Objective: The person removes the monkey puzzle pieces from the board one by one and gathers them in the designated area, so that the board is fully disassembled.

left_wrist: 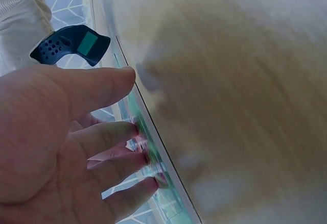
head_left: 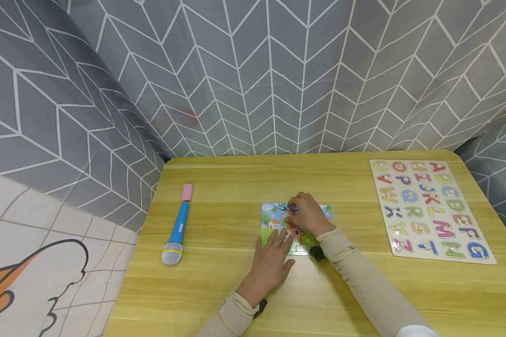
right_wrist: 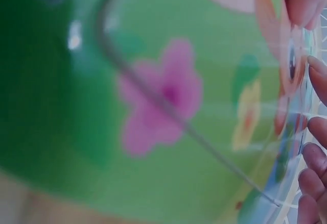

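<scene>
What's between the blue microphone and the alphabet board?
In the head view, the picture puzzle, with the left hand and right hand on it, lies between microphone and alphabet board.

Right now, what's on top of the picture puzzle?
The left hand rests on the picture puzzle; the right hand covers part of its far side. The small printed house shows, but artwork beneath the hands is hidden.
</scene>
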`<state>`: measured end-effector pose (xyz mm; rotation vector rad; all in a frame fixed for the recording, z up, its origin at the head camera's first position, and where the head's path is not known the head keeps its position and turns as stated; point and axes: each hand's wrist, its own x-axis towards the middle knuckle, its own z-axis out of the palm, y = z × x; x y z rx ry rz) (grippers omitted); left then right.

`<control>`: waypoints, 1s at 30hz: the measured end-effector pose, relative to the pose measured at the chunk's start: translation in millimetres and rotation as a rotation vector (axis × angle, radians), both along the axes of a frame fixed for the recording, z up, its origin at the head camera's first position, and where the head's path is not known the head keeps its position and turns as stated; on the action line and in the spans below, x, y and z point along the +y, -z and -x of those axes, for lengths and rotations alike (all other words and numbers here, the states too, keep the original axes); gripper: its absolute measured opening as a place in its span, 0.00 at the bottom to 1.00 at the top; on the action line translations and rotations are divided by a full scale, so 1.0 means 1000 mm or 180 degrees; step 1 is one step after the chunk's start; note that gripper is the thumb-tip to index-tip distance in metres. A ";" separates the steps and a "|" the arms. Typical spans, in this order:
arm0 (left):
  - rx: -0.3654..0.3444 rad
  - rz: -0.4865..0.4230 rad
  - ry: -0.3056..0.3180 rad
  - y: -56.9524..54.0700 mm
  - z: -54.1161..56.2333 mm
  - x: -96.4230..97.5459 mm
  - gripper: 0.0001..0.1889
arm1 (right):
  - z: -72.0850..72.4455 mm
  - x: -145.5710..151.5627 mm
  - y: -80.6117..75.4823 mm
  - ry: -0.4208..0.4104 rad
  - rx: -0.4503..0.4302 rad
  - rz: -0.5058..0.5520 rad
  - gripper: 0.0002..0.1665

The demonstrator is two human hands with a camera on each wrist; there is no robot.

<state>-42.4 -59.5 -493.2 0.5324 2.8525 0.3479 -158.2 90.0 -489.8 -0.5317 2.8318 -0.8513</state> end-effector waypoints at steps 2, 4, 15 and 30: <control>0.0004 0.0005 0.0001 0.000 0.000 0.000 0.32 | 0.000 -0.001 0.000 -0.0004 -0.0003 0.0006 0.23; 0.0010 0.0020 0.0005 0.000 0.000 0.000 0.31 | 0.000 -0.003 -0.001 -0.0017 -0.0004 0.0023 0.23; 0.0022 0.0032 0.0031 -0.001 0.000 -0.001 0.32 | 0.000 -0.015 0.005 -0.0275 -0.0026 0.0173 0.18; 0.0021 -0.0170 -0.0053 0.001 -0.001 -0.001 0.31 | 0.001 -0.022 0.003 -0.0285 0.0071 0.0137 0.14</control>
